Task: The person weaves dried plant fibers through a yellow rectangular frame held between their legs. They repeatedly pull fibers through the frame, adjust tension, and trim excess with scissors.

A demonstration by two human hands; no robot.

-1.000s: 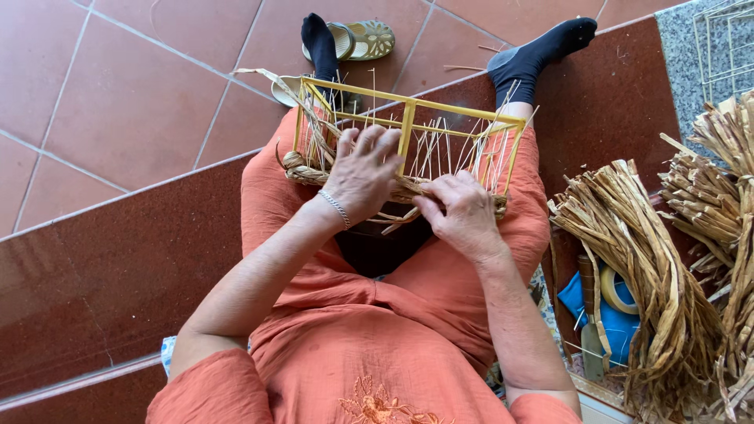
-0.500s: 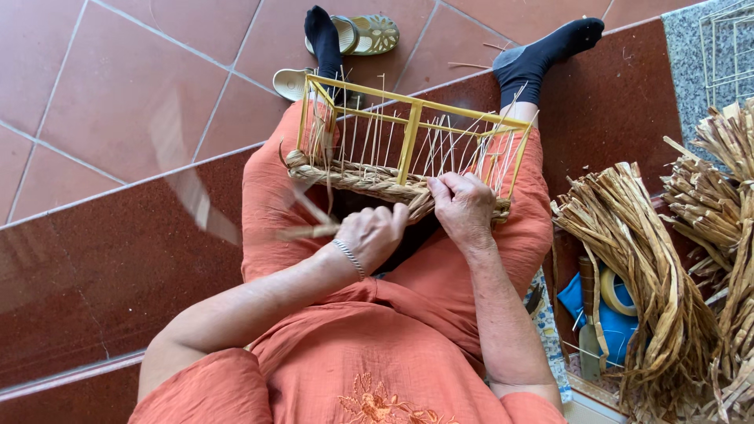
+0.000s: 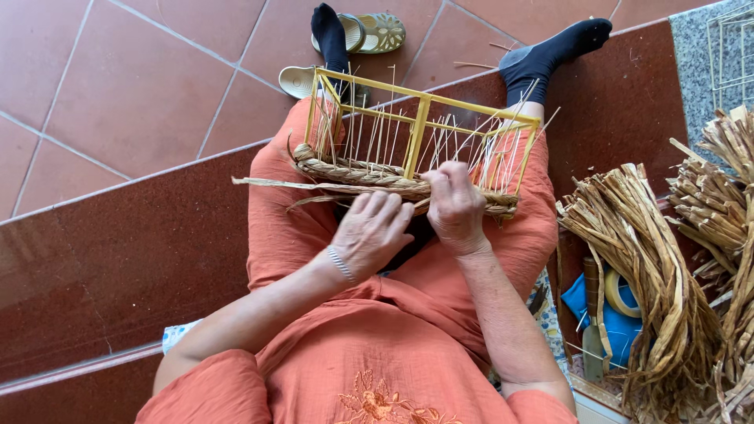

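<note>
A yellow wire basket frame [image 3: 424,129] rests on the person's lap, its lower edge wound with braided straw rows [image 3: 369,174]. The left hand [image 3: 373,232] lies just below the weave, fingers loosely curled over a long flat straw strand [image 3: 290,184] that runs out to the left. The right hand [image 3: 455,206] is closed, pinching the braid against the frame's near side. Bundles of dried straw [image 3: 644,259] lie to the right; sandals [image 3: 377,31] sit on the tiled floor [image 3: 141,86].
</note>
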